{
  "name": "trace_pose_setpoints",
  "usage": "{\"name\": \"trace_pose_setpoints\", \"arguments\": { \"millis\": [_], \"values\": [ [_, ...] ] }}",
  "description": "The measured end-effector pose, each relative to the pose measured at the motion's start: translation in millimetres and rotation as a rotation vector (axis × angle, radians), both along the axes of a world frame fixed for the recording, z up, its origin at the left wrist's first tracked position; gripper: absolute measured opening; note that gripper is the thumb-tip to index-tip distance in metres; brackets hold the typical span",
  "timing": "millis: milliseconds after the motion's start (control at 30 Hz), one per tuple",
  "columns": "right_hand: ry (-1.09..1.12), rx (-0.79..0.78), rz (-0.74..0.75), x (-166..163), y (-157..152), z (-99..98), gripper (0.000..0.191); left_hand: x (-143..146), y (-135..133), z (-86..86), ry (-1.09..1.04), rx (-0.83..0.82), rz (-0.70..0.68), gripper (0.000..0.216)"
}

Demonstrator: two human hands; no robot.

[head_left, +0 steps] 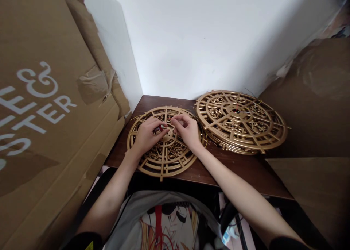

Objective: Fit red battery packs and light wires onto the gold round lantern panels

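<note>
A round gold openwork panel (153, 170) with scrolled ornaments lies flat on the dark brown table. Over its hub, my left hand (149, 135) is closed around a small dark red tool (158, 129) with a metal tip; its exact kind is mostly hidden by the fingers. Just to the right, my right hand (188, 131) pinches thumb against fingertips close to the tool's tip. Whatever sits in that pinch is too small to make out. Thin yellow wires (205, 140) stick out past the panel's edge on both sides.
More gold panels (269, 142) are stacked at the back right, with loose wires on top. A large cardboard box (62, 133) rises on the left, and more cardboard (314, 107) stands on the right. Behind the table (240, 169) is a white wall (191, 53). Red wires (161, 235) lie on my lap.
</note>
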State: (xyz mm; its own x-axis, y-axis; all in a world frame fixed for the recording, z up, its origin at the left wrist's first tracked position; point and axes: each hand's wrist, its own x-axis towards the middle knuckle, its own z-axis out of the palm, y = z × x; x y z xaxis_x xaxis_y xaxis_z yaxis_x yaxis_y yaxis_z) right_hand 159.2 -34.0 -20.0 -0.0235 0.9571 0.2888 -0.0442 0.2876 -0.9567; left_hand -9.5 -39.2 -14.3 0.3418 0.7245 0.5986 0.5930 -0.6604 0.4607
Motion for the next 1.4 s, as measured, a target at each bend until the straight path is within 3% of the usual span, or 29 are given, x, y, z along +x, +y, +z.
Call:
{"name": "trace_pose_setpoints", "arguments": {
  "millis": [267,600,900,1167,1400],
  "values": [
    [0.089,-0.009,0.016,-1.5,0.8,0.6,0.025,-0.5,7.5,-5.7,0.046,-0.046,0.048,0.012],
    [0.05,-0.01,0.017,-1.6,0.5,0.9,0.027,-0.6,8.4,-8.0,0.064,-0.05,0.102,0.013],
    [0.087,-0.049,0.049,-2.6,-0.3,0.9,0.03,0.2,9.3,-7.3,0.125,-0.069,0.084,0.021],
    [0.058,-0.028,0.036,-2.1,0.6,1.0,0.031,-1.4,12.5,1.0,0.187,-0.124,0.23,0.023],
    [0.088,-0.064,0.045,-2.9,0.4,2.7,0.032,-3.0,2.8,21.0,0.21,-0.276,0.308,0.017]
  ]
}}
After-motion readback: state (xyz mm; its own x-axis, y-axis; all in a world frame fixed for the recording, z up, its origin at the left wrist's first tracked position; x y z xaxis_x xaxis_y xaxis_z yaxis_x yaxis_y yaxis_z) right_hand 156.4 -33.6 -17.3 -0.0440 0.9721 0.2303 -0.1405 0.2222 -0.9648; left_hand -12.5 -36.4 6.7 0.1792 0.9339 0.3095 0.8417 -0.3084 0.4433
